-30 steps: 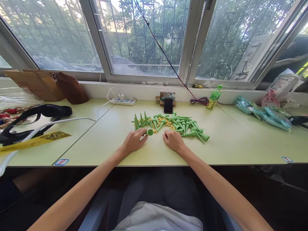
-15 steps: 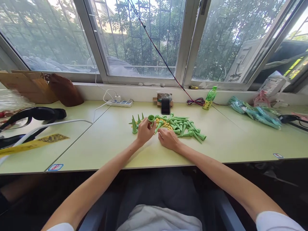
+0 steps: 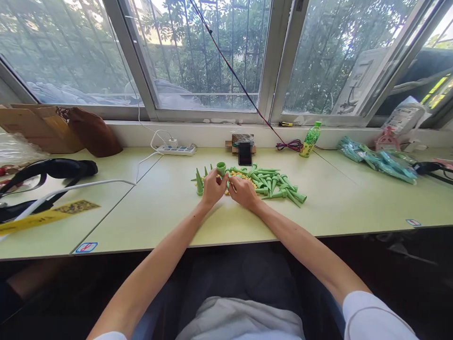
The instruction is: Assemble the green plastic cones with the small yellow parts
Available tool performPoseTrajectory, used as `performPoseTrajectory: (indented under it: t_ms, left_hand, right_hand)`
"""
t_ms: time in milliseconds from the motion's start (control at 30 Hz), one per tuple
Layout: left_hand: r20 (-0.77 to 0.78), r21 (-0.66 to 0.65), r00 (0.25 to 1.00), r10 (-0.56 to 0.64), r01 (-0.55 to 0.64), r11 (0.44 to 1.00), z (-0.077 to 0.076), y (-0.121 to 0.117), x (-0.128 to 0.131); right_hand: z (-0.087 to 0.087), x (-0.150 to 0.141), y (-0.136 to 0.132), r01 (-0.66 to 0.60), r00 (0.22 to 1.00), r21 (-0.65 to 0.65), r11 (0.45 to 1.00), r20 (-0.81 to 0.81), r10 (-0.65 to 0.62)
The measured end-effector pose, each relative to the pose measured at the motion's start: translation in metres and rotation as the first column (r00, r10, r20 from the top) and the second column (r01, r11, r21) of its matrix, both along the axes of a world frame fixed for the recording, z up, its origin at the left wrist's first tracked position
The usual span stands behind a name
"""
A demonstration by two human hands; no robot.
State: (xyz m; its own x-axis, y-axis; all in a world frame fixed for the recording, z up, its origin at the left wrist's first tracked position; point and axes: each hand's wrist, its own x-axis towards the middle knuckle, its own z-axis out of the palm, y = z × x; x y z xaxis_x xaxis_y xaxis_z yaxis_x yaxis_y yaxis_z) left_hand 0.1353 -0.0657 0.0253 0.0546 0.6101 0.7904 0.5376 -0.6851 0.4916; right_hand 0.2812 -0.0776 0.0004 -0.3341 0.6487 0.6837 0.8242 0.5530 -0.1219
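My left hand (image 3: pixel 213 190) is closed around a green plastic spike (image 3: pixel 221 166), its round hollow end facing up above my fingers. My right hand (image 3: pixel 244 191) is closed too, fingertips pinched together right beside the left thumb. Whatever is in that pinch is too small and hidden to make out. Behind and to the right of my hands lies a loose pile of green spikes (image 3: pixel 272 182). Small yellow pieces (image 3: pixel 239 174) are scattered among them. Left of my left hand, several green spikes (image 3: pixel 199 183) stand point up.
A phone-like dark device (image 3: pixel 245 154) leans on a small cardboard box (image 3: pixel 230 143) behind the pile. Further back are a power strip (image 3: pixel 177 150), a green bottle (image 3: pixel 310 139) and coiled wire (image 3: pixel 289 145). Teal plastic bags (image 3: pixel 377 161) lie right; a black strap (image 3: pixel 53 167) lies left.
My right hand has moved up and left, its fingertips now meeting my left hand. The left hand still grips the green spike, slightly higher. The view has shifted a little.
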Motion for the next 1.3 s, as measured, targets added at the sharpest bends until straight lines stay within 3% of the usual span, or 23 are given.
performPoseTrajectory:
  t_ms: [267, 533, 700, 867, 1300]
  left_hand:
    - [0.075, -0.038, 0.995, 0.069, -0.067, 0.997, 0.005, 0.001, 0.001]
    - [0.013, -0.072, 1.0, 0.013, -0.012, 0.997, -0.002, 0.005, -0.001]
    - [0.017, -0.071, 0.999, 0.027, -0.026, 0.997, 0.0, 0.005, -0.001]
    - [-0.003, -0.084, 1.0, 0.021, -0.021, 0.996, 0.002, 0.002, 0.0]
    - [0.059, -0.088, 0.998, 0.004, 0.001, 0.996, 0.0, 0.005, -0.002]
  right_hand:
    - [0.012, -0.001, -0.014, -0.01, 1.0, -0.175, 0.984, 0.007, 0.012]
    - [0.014, 0.005, -0.012, -0.052, 0.995, -0.162, 0.985, -0.093, 0.038]
    - [0.011, 0.004, -0.009, -0.156, 0.986, -0.16, 0.975, 0.029, 0.162]
    - [0.007, -0.002, -0.01, -0.119, 0.98, -0.174, 0.977, 0.14, 0.144]
    - [0.003, -0.002, -0.005, -0.179, 0.968, -0.171, 0.969, 0.146, 0.204]
